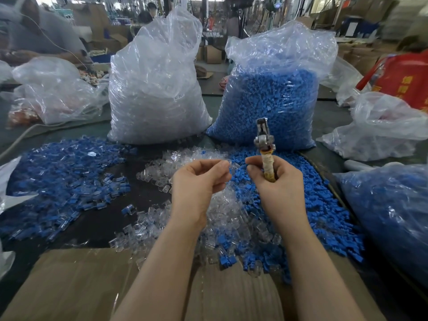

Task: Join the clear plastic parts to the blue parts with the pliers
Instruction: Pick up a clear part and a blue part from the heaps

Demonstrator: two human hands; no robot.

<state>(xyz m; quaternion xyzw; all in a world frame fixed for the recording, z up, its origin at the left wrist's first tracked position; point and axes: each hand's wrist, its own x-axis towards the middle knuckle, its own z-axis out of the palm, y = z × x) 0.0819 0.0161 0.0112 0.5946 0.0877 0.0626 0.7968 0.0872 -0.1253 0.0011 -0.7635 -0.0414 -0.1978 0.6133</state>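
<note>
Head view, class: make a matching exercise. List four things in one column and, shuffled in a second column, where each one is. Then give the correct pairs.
Things
1. pliers
2. bag of clear parts
3. bag of blue parts
4. cardboard

Places
A. standing at the back, on the right of the pair of tall bags
B. flat at the near edge, under the forearms
C. upright in the right hand
D. standing at the back, on the left of the pair

Pairs: 1-C, 2-D, 3-A, 4-B

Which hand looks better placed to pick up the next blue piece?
Probably the left hand. The right hand is wrapped around the pliers, held upright. The left's grip seems to pinch at most a small clear part, and blue parts lie just below.
</note>
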